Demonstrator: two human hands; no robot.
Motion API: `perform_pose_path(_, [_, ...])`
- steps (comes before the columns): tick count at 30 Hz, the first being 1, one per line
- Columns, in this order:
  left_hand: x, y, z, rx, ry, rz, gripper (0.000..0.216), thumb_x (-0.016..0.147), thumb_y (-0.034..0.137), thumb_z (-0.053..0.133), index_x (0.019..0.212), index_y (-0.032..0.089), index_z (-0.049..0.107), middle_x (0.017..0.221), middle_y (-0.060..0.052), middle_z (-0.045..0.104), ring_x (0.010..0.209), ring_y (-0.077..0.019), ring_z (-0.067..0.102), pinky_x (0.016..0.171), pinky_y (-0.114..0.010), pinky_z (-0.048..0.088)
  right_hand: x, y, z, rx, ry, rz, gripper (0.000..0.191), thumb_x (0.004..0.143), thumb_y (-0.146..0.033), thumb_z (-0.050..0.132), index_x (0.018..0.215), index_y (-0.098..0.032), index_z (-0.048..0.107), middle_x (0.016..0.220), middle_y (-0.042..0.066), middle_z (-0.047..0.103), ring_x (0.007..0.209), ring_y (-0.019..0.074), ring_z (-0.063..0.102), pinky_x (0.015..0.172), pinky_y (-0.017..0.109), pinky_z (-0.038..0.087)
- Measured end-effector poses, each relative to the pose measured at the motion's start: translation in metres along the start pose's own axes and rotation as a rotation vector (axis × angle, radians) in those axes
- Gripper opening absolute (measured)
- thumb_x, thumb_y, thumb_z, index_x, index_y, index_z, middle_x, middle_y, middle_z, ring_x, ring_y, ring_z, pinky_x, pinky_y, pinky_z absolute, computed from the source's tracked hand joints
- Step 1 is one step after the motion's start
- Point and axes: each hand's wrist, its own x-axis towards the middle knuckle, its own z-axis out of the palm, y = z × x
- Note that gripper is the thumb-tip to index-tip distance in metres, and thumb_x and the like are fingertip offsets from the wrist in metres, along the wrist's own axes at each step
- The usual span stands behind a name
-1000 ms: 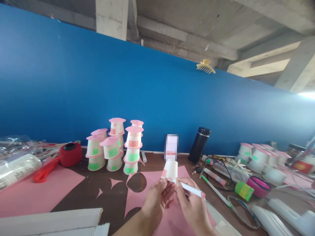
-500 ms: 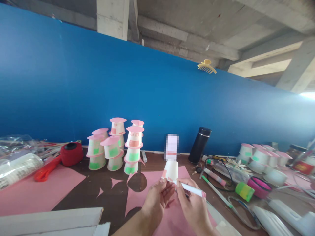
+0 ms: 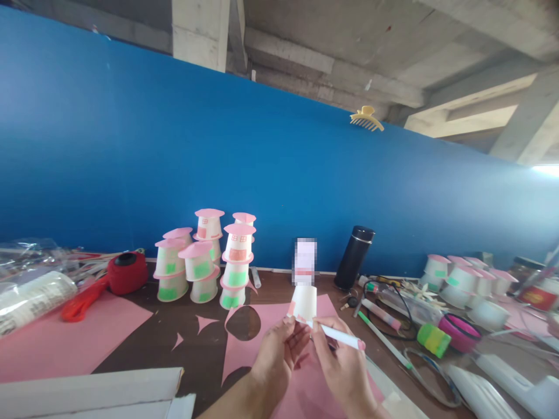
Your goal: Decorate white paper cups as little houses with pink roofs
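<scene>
A white paper cup (image 3: 307, 302) with pink marks on its side is tilted in front of me. My left hand (image 3: 279, 352) grips its lower edge, thumb on the near side and fingers curled beneath. In my right hand (image 3: 340, 364) is a white marker (image 3: 343, 336) with a pink end. Its other end points left at the lower part of the cup; the tip itself is hard to make out. Under both hands lies a pink paper sheet (image 3: 242, 355) with round cut-outs.
Stacked paper-cup houses (image 3: 238, 276) with pink roofs stand behind on the left. A black bottle (image 3: 354, 257) stands at the blue partition (image 3: 279, 174). On the right lie a green-capped marker (image 3: 384, 339), green tape (image 3: 434, 340), cables and more cups (image 3: 462, 283). White cardboard (image 3: 91, 384) lies front left.
Almost nothing differs. Both hands keep the cup and marker in nearly the same place. At the far right edge, part of what looks like another person's hand has come into view.
</scene>
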Motion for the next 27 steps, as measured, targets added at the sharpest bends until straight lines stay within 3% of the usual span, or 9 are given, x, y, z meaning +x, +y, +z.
perform_pose_path(27, [-0.0008,0.0005,0.0009,0.021,0.009,-0.003,0.007,0.085,0.018,0.061,0.082,0.012,0.063,0.08,-0.009,0.074,0.073,-0.0184,0.073,0.078,-0.031,0.054,-0.003,0.0049,0.0014,0.037,-0.005,0.025,0.015,0.092,-0.034,0.055,0.094,-0.023,0.064,0.088,0.005,0.071,0.081,0.0206,0.07,0.074,0.027,0.055])
